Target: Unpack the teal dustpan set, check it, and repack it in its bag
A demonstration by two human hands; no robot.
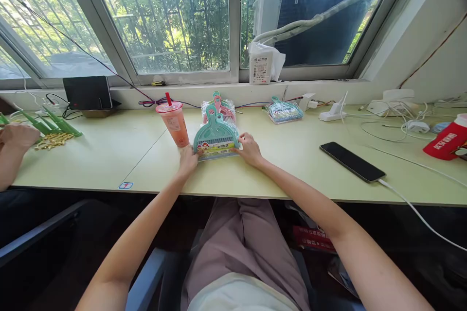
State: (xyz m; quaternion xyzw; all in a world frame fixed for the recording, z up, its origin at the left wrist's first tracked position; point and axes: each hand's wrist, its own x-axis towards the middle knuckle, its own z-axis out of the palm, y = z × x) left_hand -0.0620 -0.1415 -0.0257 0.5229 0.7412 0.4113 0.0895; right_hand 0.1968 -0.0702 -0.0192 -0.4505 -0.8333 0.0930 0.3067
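A green toy dustpan set [216, 135] in clear wrap, with a yellow label, stands near the middle of the table, held between my two hands. My left hand [188, 159] grips its lower left corner, and my right hand [250, 149] pinches its right edge. Behind it is a wrapped pink set [228, 110], partly hidden. A cup with an orange-pink drink and red straw [175, 124] stands just left, close to my left hand. Farther right, at the back, another wrapped green set [285, 111] lies flat.
A black phone [352, 161] on a white cable lies at right, near a power strip [332, 112] and a red cup [447, 141]. At far left, another person's hand [20, 136] is beside green leaves [54, 124] and a black tablet [87, 93].
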